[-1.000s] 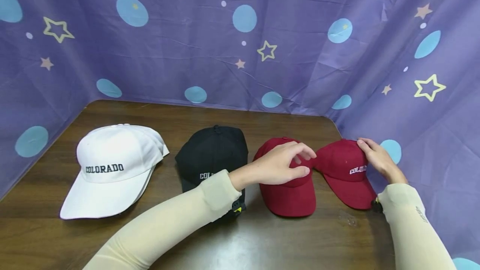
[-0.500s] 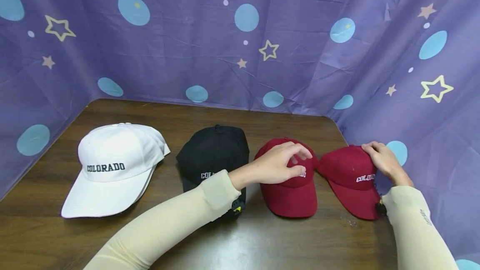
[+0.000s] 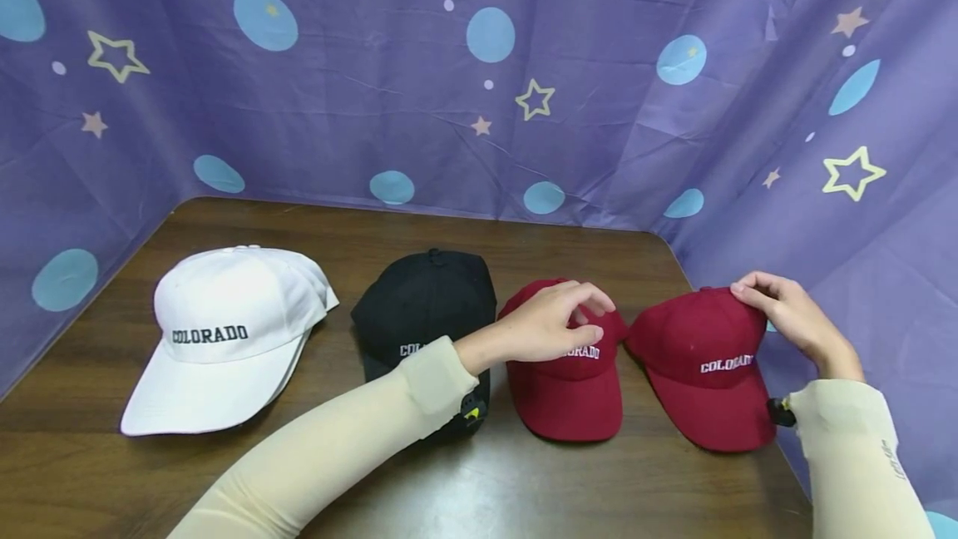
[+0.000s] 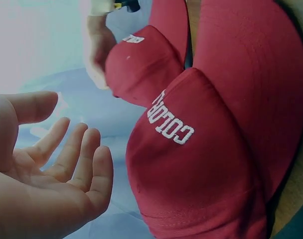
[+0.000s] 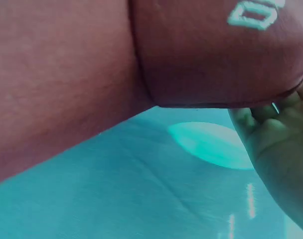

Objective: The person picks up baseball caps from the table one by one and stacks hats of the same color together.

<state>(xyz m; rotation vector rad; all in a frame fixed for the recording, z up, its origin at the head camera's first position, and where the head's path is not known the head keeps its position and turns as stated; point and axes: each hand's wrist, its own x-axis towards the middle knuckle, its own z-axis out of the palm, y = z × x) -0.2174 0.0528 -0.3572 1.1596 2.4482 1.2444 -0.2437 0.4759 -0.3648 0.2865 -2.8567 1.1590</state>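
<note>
In the head view two red baseball caps lettered COLORADO sit on the right of the table. My right hand [image 3: 804,324] pinches the crown top of the right red cap [image 3: 696,339]; in the right wrist view its fingers [image 5: 271,132] go behind the cap's edge. My left hand [image 3: 550,323] hangs over the left red cap [image 3: 569,406], its fingers loosely bent and holding nothing. The left wrist view has that hand [image 4: 57,169] beside the left cap's crown [image 4: 191,159], apart from it. Behind my left wrist stands a black cap [image 3: 430,298], partly hidden by the sleeve.
A stack of white caps [image 3: 217,339] stands at the left of the brown wooden table [image 3: 284,219]. A purple curtain [image 3: 374,65] with stars and blue dots hangs along the back and sides, close by my right hand.
My right hand has moved right and toward me, with the right red cap shifting along and a gap opening between the red caps. The left red cap has slid slightly left; my left hand barely moved.
</note>
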